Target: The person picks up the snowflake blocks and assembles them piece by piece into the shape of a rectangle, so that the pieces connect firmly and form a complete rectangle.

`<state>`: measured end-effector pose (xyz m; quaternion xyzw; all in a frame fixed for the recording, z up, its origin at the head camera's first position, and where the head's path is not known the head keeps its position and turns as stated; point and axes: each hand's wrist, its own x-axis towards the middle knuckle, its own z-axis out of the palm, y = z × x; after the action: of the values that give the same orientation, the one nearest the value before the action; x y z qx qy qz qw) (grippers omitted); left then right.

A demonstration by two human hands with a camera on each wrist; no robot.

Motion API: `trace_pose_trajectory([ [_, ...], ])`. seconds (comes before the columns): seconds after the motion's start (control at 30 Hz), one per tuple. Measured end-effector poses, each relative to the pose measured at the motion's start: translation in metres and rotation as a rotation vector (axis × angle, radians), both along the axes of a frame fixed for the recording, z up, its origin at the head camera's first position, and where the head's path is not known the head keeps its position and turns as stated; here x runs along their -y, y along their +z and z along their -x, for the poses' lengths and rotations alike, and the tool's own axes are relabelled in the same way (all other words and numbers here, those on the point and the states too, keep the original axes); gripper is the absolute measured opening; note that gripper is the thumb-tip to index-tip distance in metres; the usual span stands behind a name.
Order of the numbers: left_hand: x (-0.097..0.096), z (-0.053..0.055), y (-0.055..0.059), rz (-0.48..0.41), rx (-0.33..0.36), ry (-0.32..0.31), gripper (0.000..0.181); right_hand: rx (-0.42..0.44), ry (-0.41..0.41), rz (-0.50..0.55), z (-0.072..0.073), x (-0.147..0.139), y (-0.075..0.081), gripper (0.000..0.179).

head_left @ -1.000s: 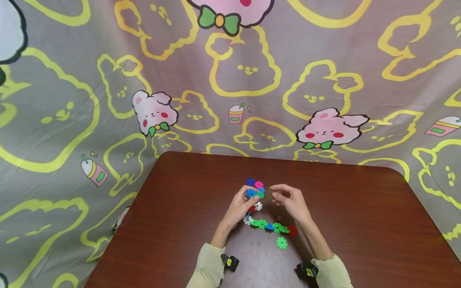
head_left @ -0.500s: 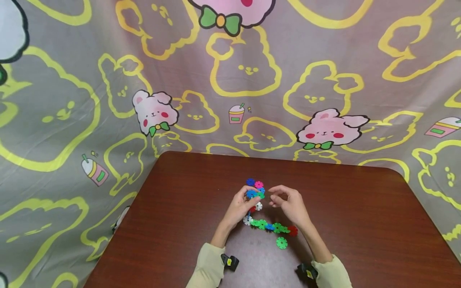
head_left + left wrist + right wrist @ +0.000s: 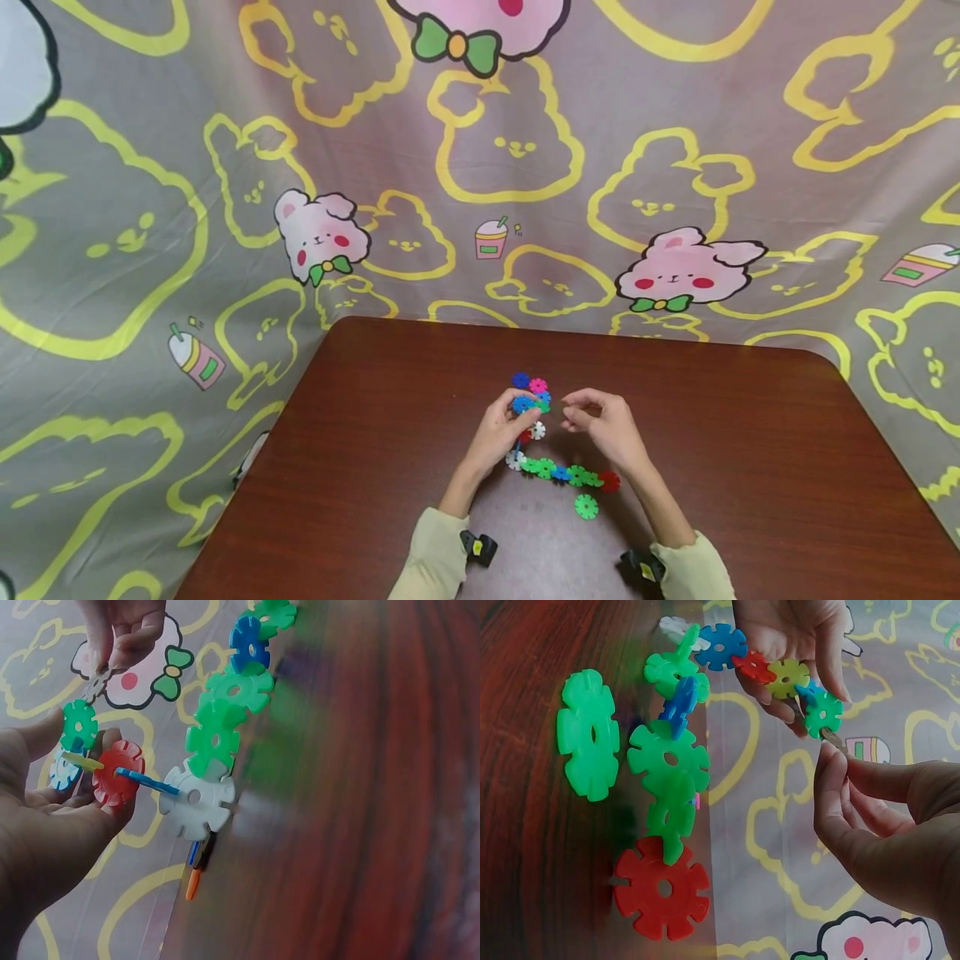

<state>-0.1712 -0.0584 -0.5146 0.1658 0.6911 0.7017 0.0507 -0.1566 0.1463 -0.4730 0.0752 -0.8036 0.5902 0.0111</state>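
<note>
While the left hand (image 3: 498, 427) pinches a green slotted plastic disc (image 3: 74, 715), the right hand (image 3: 613, 427) pinches a grey one (image 3: 95, 688), apparently for joining, needing aligned slots.

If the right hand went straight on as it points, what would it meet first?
Likely the green notched plastic disc held in the left hand; the greyish notched disc in the right hand looks nearly against it; depth is unclear.

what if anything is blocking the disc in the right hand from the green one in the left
Nothing visible: in both wrist views, the grayish disc pinched by the right hand sits right at the edge of the green disc held by the left hand. Whether they interlock is unclear.
</note>
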Motion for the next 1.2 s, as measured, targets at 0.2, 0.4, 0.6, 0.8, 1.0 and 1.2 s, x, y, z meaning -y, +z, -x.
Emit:
trace_pose_trajectory([
  [0.2, 0.0007, -0.0004, 0.0008, 0.008, -0.008, 0.013, 0.026, -0.024, -0.012, -0.044, -0.0002, -0.0002, -0.0005, 0.014],
  [0.4, 0.0004, 0.0001, 0.0006, 0.013, 0.001, 0.007, 0.03, -0.034, -0.006, -0.103, -0.0009, 0.0001, -0.0007, 0.015],
  [0.6, -0.001, -0.0014, 0.0005, 0.01, -0.006, -0.004, 0.027, -0.025, 0.031, -0.049, -0.0021, 0.0013, -0.001, 0.015],
  [0.8, -0.0029, -0.0021, 0.0002, 0.022, -0.01, -0.004, 0.025, -0.068, 0.027, -0.043, -0.0031, 0.0023, -0.0019, 0.013],
  [1.0, -0.0043, -0.0035, 0.0021, 0.066, -0.006, -0.017, 0.028, -0.121, -0.024, -0.089, -0.0027, 0.0045, -0.0013, 0.007],
  [1.2, -0.0059, -0.0049, 0.0019, 0.085, -0.005, -0.026, 0.026, -0.17, -0.035, -0.177, -0.0029, 0.0047, -0.0027, 0.005],
])
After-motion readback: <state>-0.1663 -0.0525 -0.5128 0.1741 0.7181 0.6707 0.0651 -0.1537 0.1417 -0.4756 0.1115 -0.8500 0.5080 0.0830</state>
